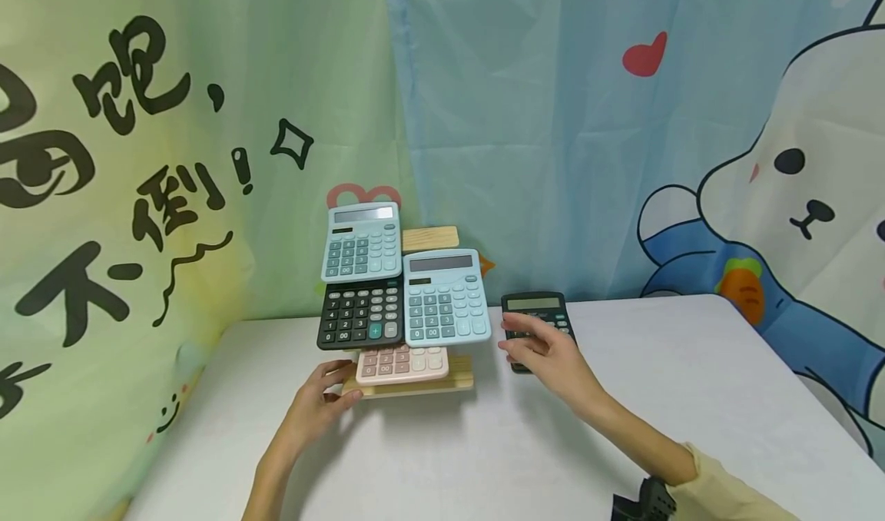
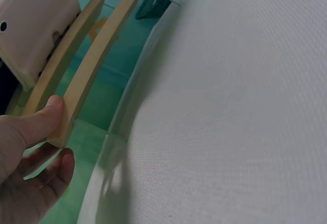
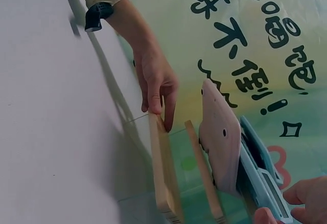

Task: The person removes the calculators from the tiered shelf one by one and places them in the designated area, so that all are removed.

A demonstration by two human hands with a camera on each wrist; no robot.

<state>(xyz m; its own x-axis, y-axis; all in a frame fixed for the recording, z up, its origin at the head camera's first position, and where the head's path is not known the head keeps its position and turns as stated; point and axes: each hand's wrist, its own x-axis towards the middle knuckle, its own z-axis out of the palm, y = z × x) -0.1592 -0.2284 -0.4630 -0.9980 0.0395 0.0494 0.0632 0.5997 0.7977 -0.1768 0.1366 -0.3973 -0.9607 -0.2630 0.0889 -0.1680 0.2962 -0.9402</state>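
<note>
My left hand (image 1: 318,402) pinches the left end of a light wooden stand (image 1: 459,375), thumb on the front slat (image 2: 97,55) and fingers below it. The stand bears a pink calculator (image 1: 403,365) low in front, a black calculator (image 1: 361,313) behind it, and two light blue ones: one at the upper left (image 1: 361,243), another at the right (image 1: 447,298). Over a second black calculator (image 1: 534,303) on the table hovers my right hand (image 1: 553,356), partly hiding it. Its loosely bent fingers point at the right blue calculator, a small gap between.
A white-covered table (image 1: 442,467) spreads below. Behind it hangs a printed cloth (image 1: 484,121) with a white bear, hearts and black characters. A black strap with a device (image 1: 646,499) sits at the right sleeve.
</note>
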